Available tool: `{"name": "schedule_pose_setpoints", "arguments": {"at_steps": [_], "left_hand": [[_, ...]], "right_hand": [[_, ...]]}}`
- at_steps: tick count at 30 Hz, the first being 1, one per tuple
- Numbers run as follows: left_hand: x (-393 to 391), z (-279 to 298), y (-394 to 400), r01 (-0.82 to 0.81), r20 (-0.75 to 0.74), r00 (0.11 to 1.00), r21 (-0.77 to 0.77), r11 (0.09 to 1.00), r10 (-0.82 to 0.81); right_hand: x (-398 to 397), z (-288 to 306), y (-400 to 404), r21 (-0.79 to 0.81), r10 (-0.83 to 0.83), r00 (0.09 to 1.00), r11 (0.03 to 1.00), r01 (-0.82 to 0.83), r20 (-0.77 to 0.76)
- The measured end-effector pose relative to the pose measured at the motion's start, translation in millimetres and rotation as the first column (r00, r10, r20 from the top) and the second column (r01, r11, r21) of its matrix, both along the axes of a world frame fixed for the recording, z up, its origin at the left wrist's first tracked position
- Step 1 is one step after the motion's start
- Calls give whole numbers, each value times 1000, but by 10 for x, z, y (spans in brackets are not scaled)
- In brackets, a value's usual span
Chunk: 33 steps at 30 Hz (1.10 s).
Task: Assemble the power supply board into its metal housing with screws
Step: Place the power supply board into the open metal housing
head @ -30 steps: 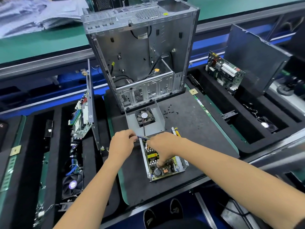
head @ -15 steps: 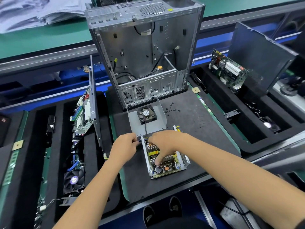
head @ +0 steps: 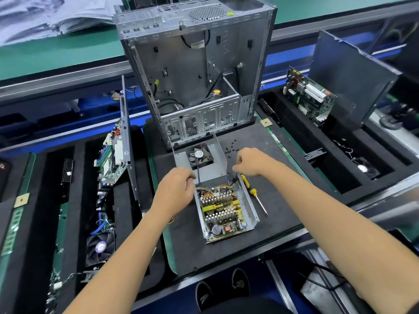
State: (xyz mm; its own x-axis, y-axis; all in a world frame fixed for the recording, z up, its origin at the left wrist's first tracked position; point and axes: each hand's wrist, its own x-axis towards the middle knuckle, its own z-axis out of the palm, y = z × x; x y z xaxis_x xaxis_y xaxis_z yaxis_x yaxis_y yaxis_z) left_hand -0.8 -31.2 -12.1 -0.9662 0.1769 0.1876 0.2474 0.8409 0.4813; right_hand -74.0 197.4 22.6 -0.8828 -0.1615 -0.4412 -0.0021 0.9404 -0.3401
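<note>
PSU board (head: 223, 210) in housing (head: 248, 208): light, fragile; grip edges. Left hand (head: 175, 190) curled at housing corner, right hand (head: 249, 163) pinching wires (head: 230, 179).

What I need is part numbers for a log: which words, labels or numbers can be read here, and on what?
Nothing reads clearly.
Round sticker on the small fan: too small.
Yellow label on the power supply board: blurred.
Purple sticker on the left tray's fan: blurred.
Pale tag inside the computer case: blurred.
Black box behind the case: pale letters, cut off.
</note>
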Motion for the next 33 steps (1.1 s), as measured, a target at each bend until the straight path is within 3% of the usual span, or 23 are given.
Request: {"name": "schedule_pose_setpoints", "arguments": {"at_steps": [3,6,10,14,23,33], "left_hand": [[-112,106,249,155,49,987,-15,988,-155],[-193,86,552,211,160,965,-13,977,-206],[-262,-68,845,158,297,948,-129,979,-114],[-343,-225,947,9,404,915,-14,1000,-3],[-392,-317,919,-33,473,881,112,993,-25],[-431,-241,788,-136,539,841,133,982,43]], "right_hand": [[56,-34,15,-19,-26,992,999,29,122],[110,-61,33,-123,-57,969,988,88,239],[118,-37,73,-124,-49,962,989,85,270],[-11,-3,191,-183,-146,959,964,194,243],[-34,-214,195,138,-68,991,989,52,114],[-74,-504,198,172,-10,988,985,-16,151]]}}
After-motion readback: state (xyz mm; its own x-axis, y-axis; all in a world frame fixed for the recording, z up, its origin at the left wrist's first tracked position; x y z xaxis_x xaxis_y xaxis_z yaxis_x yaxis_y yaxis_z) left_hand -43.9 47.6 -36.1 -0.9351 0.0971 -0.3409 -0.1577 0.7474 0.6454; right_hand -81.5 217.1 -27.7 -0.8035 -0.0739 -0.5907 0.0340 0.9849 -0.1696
